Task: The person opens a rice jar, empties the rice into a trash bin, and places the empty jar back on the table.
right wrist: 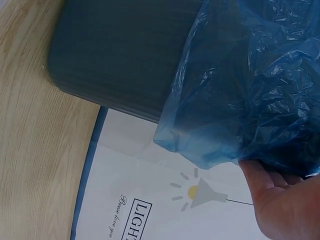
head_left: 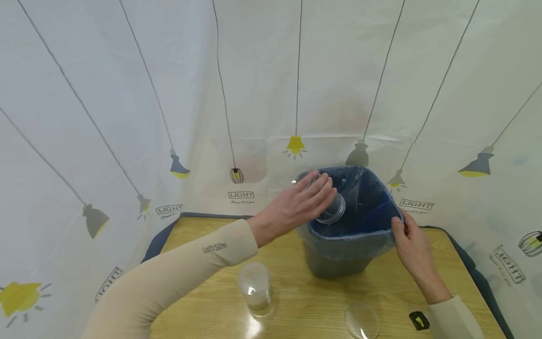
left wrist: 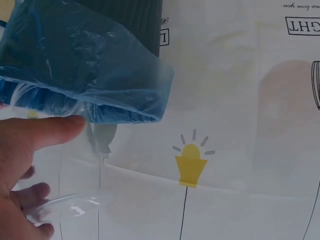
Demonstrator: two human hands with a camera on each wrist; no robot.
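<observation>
My left hand (head_left: 298, 202) grips a clear plastic jar (head_left: 334, 210) over the near left side of a grey trash bin (head_left: 338, 263). The jar is tipped, its threaded mouth pointing down into the bin. A blue plastic bag (head_left: 351, 242) lines the bin and folds over its rim. With thumb and fingers, my right hand (head_left: 417, 252) pinches the bag-covered rim at the right. In the left wrist view, the jar's clear base (left wrist: 75, 206) shows beside the fingers. The right wrist view shows my thumb (right wrist: 255, 180) against the bag's edge.
Another clear container (head_left: 254, 287) stands on the wooden table (head_left: 203, 292), left of the bin. A clear round disc (head_left: 362, 321) and a small black piece (head_left: 419, 320) lie near the front. A lamp-printed white sheet (head_left: 262, 94) rises behind the table.
</observation>
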